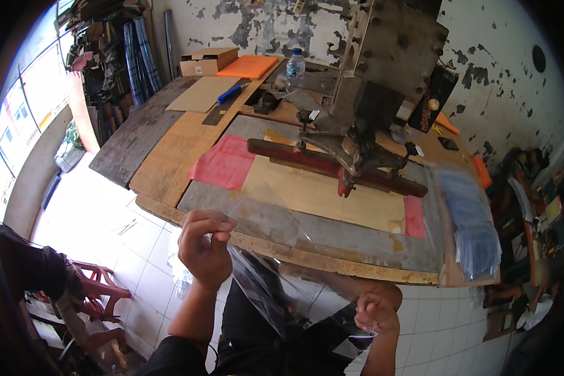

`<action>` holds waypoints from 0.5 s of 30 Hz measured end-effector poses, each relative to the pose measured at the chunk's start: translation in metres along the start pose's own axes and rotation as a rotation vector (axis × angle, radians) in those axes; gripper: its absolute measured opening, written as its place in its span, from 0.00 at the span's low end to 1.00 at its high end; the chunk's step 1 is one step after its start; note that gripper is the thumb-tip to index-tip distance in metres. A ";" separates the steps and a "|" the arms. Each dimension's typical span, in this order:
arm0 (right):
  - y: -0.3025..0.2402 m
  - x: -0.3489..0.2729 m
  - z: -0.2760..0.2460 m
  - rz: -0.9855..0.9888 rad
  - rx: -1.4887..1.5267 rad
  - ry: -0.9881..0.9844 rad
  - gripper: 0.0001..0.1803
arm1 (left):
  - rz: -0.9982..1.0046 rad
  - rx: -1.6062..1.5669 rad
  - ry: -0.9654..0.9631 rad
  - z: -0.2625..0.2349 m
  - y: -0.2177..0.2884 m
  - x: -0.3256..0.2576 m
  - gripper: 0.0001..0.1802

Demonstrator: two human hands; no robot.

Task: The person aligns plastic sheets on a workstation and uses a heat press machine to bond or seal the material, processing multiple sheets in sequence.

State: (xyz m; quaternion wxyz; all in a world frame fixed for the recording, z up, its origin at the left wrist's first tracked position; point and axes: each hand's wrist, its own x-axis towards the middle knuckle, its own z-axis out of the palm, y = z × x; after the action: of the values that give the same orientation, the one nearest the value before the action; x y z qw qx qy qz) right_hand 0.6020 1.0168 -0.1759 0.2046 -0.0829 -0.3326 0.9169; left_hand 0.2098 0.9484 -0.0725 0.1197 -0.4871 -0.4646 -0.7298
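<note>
Between my hands, over my lap and the near table edge, stretches a thin clear plastic sheet (266,291). My left hand (205,244) is closed in a pinch on its upper left part, raised beside the table's front edge. Lower and to the right, my right hand (376,312) has its fingers curled on the sheet's other end. Beyond them a press machine (357,147) holds a long dark red bar (332,168) above a grey plate (282,241). On that plate lies a tan sheet (319,197), with a pink sheet (222,161) at its left end.
A pile of clear bluish plastic sheets (470,219) lies at the table's right end. Farther back are a cardboard box (208,61), an orange packet (247,67), a water bottle (295,67) and a blue tool (230,94). A red stool (100,288) and another person are at left.
</note>
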 end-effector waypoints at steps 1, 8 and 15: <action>-0.002 -0.002 0.007 0.024 -0.139 0.107 0.17 | 0.085 0.095 0.038 0.003 0.002 -0.001 0.10; 0.001 -0.027 0.006 0.166 -0.383 0.243 0.14 | 0.508 0.574 0.198 0.000 0.022 0.001 0.14; -0.042 -0.002 0.090 -0.200 -1.665 0.737 0.23 | 0.554 0.167 -0.370 0.010 0.031 0.004 0.19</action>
State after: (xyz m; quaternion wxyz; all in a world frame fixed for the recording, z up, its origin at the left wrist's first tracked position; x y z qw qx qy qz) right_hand 0.5911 0.9933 -0.0798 0.2505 -0.4618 -0.8055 0.2743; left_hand 0.2332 0.9404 -0.0508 0.2666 -0.7074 -0.3866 -0.5282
